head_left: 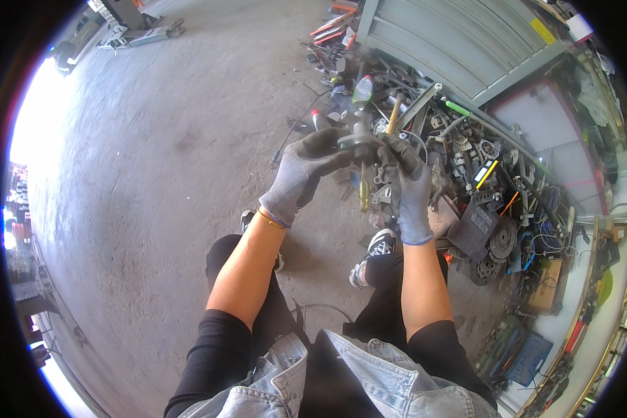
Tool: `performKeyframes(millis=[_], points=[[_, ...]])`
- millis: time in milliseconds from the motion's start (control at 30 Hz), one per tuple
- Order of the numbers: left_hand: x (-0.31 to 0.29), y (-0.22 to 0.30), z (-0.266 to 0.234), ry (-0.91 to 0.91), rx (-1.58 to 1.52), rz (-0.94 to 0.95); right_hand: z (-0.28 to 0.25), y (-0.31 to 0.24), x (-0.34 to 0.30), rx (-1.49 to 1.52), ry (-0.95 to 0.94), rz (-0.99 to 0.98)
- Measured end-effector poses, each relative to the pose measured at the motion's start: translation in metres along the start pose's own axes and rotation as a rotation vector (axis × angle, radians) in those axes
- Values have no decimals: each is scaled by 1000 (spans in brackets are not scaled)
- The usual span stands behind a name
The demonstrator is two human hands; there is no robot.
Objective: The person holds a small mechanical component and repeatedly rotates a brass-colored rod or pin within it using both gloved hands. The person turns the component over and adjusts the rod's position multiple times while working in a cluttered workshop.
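A flanged metal part (361, 141), with a round dark disc and a stub standing up from its middle, is held up in front of me between both hands. My left hand (302, 168), in a grey glove with dark fingers, grips the disc's left edge. On the other side my right hand (410, 174), gloved the same way, has its fingers closed at the disc's right edge. Part of the disc's rim is covered by the gloves, and its exact kind is hard to tell. Just beneath it a yellow-handled tool (364, 188) shows, apart from my fingers.
A heap of scrap metal parts (467, 150) spreads along the right, with a clear bottle (362, 90) and a wooden-handled tool (395, 115) in it. Behind stands a grey metal cabinet (453, 45). Clutch-like discs (501, 239) lie near my right foot. Concrete floor (167, 153) stretches left.
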State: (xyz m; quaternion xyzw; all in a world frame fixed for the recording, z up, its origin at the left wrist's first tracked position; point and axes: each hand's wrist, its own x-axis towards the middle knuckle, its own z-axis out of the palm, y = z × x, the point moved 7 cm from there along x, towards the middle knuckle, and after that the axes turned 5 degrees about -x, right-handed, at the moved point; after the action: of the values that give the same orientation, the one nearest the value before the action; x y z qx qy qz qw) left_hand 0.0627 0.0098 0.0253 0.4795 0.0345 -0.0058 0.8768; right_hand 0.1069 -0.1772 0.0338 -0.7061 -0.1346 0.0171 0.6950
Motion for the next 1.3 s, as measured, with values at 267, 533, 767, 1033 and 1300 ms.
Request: performKeyframes(millis=[267,533,767,1033,1300], points=[[1,-12,-5,48,-21,-14,-1,-9,0,-3,-17,-74],[0,-9,-4,98,-108,-19,3,-10,-4,193,-3,-1],[-1,-9,-6,139,-102,22,5,-13,-4,92,32,-78],[0,-9,-8,105,-19,69,2,-5,-3,-47,57,-61],[1,-3,-4,74,-76,90,-2,9,-5,132,67,-20]])
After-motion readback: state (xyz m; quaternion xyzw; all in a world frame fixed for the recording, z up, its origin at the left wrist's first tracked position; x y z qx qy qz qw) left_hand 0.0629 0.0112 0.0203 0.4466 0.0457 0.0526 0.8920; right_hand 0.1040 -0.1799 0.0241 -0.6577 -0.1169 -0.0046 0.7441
